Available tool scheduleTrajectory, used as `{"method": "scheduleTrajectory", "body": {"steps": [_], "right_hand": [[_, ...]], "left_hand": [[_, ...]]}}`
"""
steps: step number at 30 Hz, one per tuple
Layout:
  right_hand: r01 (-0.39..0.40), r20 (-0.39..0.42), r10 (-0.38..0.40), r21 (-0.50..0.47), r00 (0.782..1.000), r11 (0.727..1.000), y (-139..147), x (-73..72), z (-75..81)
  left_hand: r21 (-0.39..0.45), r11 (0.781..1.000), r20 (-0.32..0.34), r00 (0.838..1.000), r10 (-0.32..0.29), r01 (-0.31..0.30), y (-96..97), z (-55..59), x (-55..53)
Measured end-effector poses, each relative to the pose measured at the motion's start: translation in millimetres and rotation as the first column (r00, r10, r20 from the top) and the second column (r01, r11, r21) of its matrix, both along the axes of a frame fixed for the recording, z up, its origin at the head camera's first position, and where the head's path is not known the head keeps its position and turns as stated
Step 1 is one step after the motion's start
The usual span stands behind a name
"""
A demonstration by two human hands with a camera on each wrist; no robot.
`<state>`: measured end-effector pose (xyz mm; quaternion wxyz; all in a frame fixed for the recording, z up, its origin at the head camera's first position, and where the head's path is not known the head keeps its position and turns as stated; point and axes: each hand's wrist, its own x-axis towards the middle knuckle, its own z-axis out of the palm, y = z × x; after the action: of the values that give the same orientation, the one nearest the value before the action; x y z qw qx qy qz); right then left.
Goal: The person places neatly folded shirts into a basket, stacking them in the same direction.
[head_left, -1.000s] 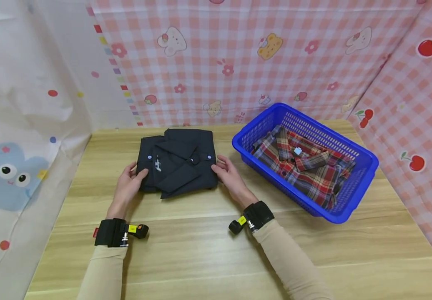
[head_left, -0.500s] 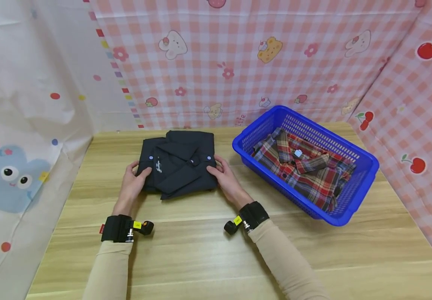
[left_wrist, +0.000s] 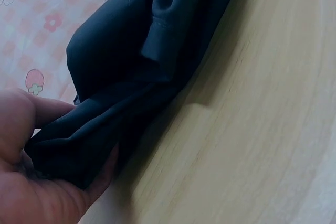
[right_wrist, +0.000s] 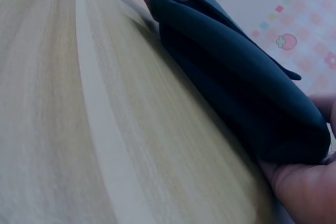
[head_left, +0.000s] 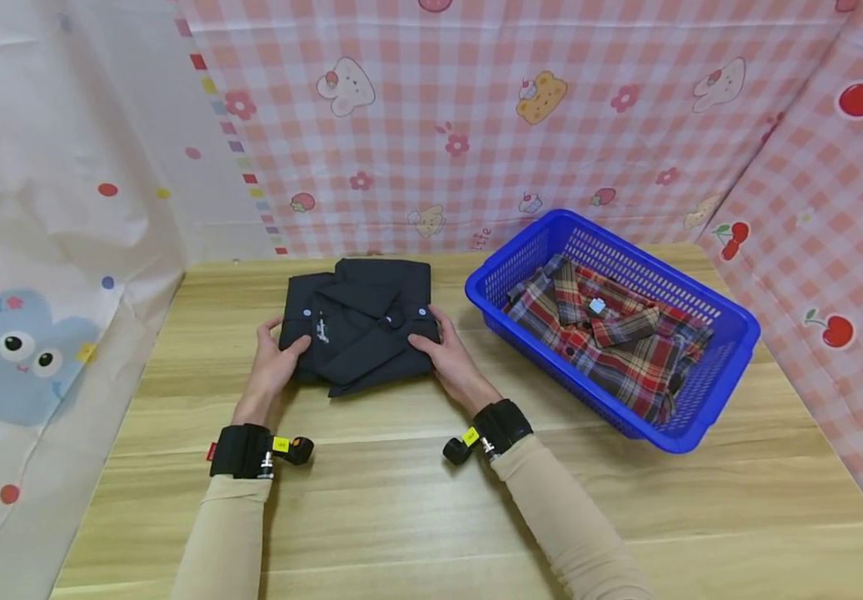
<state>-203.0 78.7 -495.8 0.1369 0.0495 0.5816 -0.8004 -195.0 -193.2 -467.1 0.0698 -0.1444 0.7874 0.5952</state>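
Observation:
A folded dark navy shirt (head_left: 360, 346) lies collar side up at the left of the table, with two pale buttons and small white lettering. My left hand (head_left: 272, 371) grips its left side, thumb on top. The right side is held by my right hand (head_left: 457, 367), its thumb over the edge as well. In the left wrist view, the shirt's layered edge (left_wrist: 79, 135) sits between the thumb and fingers. The right wrist view shows the thick folded front edge (right_wrist: 236, 77) close over the wood, fingers (right_wrist: 294, 182) tucked beneath it.
To the right stands a blue perforated plastic basket (head_left: 491, 312), set at an angle. Inside it lies a folded red and grey plaid shirt (head_left: 611, 358). Pink checked cloth (head_left: 431, 133) hangs behind the wooden table (head_left: 371, 500), and a white printed sheet (head_left: 64, 208) hangs at the left.
Both hands have moved inward, thumbs further over the shirt's sides, from touching its edges to gripping it. The shirt has shifted slightly right. The basket stays where it was.

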Motion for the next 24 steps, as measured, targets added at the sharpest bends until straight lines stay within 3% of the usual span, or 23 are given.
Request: {"method": "scheduleTrajectory", "body": {"steps": [9, 24], "right_hand": [[0.029, -0.012, -0.03, -0.02, 0.999, 0.999, -1, 4.2, -1.2], [0.027, -0.084, -0.029, -0.02, 0.996, 0.999, 3, 10.6, 6.2]], "left_hand": [[-0.1, 0.994, -0.109, 0.993, -0.048, 0.037, 2.4, -5.1, 6.0], [-0.101, 0.995, -0.179, 0.984, -0.01, -0.008, 11.1, -1.2, 16.6]]}}
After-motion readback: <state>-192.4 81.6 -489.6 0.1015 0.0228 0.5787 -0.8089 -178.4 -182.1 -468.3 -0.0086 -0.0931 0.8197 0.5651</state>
